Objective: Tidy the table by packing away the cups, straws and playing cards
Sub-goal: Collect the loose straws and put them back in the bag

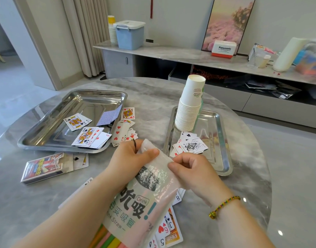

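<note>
The left hand [130, 158] and right hand [193, 169] each pinched the mouth of the straw bag [146, 203], with coloured straws [107, 238] showing inside at its lower end. The straws seemed nearly packed. The cups [188, 111] stood stacked in the right tray [223, 149]. Playing cards [90, 137] lay loose in the left tray [46, 126], beside the cups, under the bag and on the surface [153, 97] by the card box [42, 169], so gathering them remained.

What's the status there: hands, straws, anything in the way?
Left hand and right hand pinch straw bag at its top. Cup stack in right tray. Loose cards under bag and around.
</note>
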The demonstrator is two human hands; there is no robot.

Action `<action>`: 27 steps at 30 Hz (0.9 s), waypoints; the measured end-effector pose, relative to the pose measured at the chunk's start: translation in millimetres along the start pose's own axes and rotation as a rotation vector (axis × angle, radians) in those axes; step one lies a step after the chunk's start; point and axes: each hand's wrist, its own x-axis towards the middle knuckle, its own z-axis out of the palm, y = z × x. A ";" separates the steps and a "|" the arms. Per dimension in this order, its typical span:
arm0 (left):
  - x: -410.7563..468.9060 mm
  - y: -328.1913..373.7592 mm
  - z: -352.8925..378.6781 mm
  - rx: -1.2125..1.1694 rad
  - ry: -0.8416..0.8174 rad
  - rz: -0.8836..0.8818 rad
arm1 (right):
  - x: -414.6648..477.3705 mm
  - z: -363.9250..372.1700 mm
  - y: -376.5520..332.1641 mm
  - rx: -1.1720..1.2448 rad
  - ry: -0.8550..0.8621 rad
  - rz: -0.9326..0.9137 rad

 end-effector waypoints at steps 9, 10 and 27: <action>-2.4 3.9 -0.2 0.035 -0.024 0.027 | 0.2 0.9 -0.4 0.028 -0.039 0.001; -2.8 2.6 1.5 0.069 -0.036 0.031 | 0.0 1.6 0.1 0.030 -0.052 0.001; -1.1 1.7 2.3 0.012 -0.042 -0.007 | 1.9 1.2 2.2 -0.177 0.037 -0.084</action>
